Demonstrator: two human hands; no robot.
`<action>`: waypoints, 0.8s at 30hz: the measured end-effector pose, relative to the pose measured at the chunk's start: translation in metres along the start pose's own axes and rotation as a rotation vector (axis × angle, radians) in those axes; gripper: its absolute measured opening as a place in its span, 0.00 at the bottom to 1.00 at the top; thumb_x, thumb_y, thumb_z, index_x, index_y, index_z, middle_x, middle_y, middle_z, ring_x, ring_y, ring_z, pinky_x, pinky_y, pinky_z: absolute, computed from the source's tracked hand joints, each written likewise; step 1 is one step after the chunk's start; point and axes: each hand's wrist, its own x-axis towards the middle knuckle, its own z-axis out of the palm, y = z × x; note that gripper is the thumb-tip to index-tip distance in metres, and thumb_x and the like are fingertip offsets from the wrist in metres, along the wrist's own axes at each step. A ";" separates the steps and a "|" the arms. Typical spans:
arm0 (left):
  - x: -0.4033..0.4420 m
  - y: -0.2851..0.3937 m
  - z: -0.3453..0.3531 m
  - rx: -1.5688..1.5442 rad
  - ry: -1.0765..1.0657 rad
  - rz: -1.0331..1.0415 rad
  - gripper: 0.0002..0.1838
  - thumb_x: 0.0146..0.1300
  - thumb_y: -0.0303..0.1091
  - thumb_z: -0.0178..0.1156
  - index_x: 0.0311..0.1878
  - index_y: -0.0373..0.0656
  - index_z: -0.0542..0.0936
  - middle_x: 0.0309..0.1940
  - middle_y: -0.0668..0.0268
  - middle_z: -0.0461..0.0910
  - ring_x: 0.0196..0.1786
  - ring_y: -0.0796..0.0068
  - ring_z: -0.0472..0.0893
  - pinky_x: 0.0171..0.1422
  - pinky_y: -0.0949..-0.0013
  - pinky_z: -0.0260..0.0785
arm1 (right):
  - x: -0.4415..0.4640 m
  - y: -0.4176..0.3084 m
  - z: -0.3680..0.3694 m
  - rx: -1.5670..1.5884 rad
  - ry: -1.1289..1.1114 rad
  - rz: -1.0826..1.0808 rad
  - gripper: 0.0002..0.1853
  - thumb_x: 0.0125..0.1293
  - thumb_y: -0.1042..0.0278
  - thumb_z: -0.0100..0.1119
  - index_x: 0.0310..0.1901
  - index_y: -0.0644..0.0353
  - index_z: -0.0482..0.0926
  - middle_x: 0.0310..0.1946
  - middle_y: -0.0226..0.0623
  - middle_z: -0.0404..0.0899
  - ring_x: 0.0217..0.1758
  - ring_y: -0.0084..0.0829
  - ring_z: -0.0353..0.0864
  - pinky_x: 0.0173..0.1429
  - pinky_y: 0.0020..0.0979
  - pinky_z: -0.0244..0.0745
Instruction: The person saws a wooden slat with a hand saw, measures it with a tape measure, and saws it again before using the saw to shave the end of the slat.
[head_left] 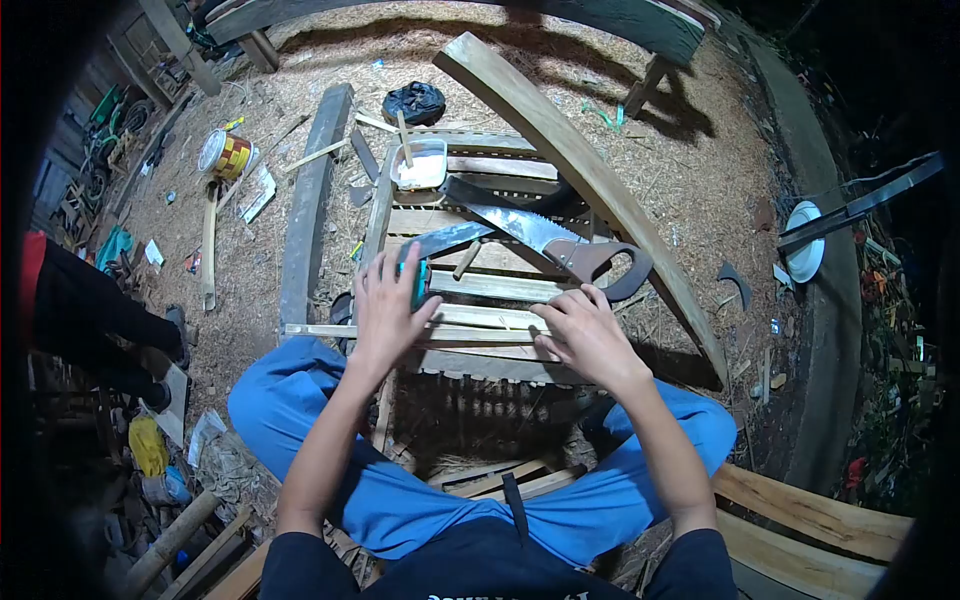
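Observation:
My left hand (385, 310) lies palm down with its fingers spread, over the left part of some thin wooden strips (470, 334). Between its index finger and thumb shows a small teal and dark object (421, 284), partly hidden; its kind is unclear. My right hand (588, 338) is at the strips' right end, fingers apart and slightly bent, thumb and index fingertip touching or very near the wood. Just beyond it is the brown handle of a handsaw (520, 228), lying across a slatted wooden bench (490, 368). A short wooden stick (467, 260) rests between my hands.
A clear plastic tub (421, 166) with pale contents stands on the bench's far end. A long curved beam (590, 185) leans along the right. Left are a grey beam (316, 210) and a paint bucket (226, 154). Another person's dark-clad legs (110, 310) show far left.

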 end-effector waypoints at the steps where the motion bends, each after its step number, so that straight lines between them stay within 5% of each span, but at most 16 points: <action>1: 0.000 -0.005 0.006 0.002 -0.001 -0.001 0.45 0.62 0.52 0.76 0.80 0.46 0.73 0.70 0.51 0.76 0.75 0.46 0.71 0.79 0.41 0.59 | 0.000 0.000 0.001 0.002 0.000 -0.001 0.22 0.72 0.57 0.71 0.64 0.54 0.85 0.51 0.37 0.84 0.63 0.39 0.81 0.83 0.52 0.62; 4: 0.005 -0.012 0.011 -0.039 -0.057 -0.026 0.44 0.53 0.45 0.79 0.74 0.42 0.78 0.61 0.52 0.82 0.67 0.47 0.77 0.75 0.45 0.67 | 0.006 0.001 0.003 0.004 -0.064 0.000 0.23 0.73 0.58 0.70 0.65 0.54 0.83 0.55 0.38 0.83 0.66 0.40 0.79 0.83 0.51 0.60; 10: 0.019 -0.001 0.001 -0.343 0.073 -0.048 0.32 0.54 0.43 0.80 0.61 0.38 0.85 0.52 0.50 0.87 0.56 0.48 0.87 0.65 0.52 0.79 | 0.014 -0.004 -0.005 0.001 0.061 -0.039 0.25 0.73 0.59 0.70 0.69 0.52 0.81 0.57 0.39 0.84 0.67 0.40 0.80 0.83 0.50 0.62; 15: 0.018 0.040 -0.030 -0.643 0.163 0.150 0.34 0.54 0.39 0.87 0.61 0.37 0.83 0.55 0.52 0.87 0.58 0.55 0.88 0.63 0.57 0.81 | 0.021 -0.032 -0.018 0.289 0.201 -0.049 0.44 0.69 0.56 0.74 0.83 0.52 0.65 0.73 0.51 0.73 0.74 0.53 0.76 0.79 0.51 0.70; 17: 0.013 0.056 -0.029 -0.741 0.191 0.214 0.34 0.55 0.37 0.86 0.62 0.37 0.82 0.56 0.54 0.85 0.59 0.59 0.88 0.64 0.60 0.82 | 0.024 -0.041 -0.012 0.347 0.183 -0.107 0.57 0.59 0.65 0.82 0.87 0.56 0.56 0.79 0.57 0.65 0.78 0.62 0.71 0.80 0.53 0.70; 24: -0.004 0.087 -0.029 -1.361 -0.124 -0.334 0.22 0.73 0.34 0.74 0.65 0.34 0.82 0.59 0.60 0.85 0.60 0.72 0.86 0.65 0.66 0.81 | 0.023 -0.050 0.011 0.600 0.330 -0.095 0.59 0.51 0.73 0.81 0.84 0.61 0.56 0.75 0.60 0.68 0.77 0.64 0.71 0.81 0.52 0.71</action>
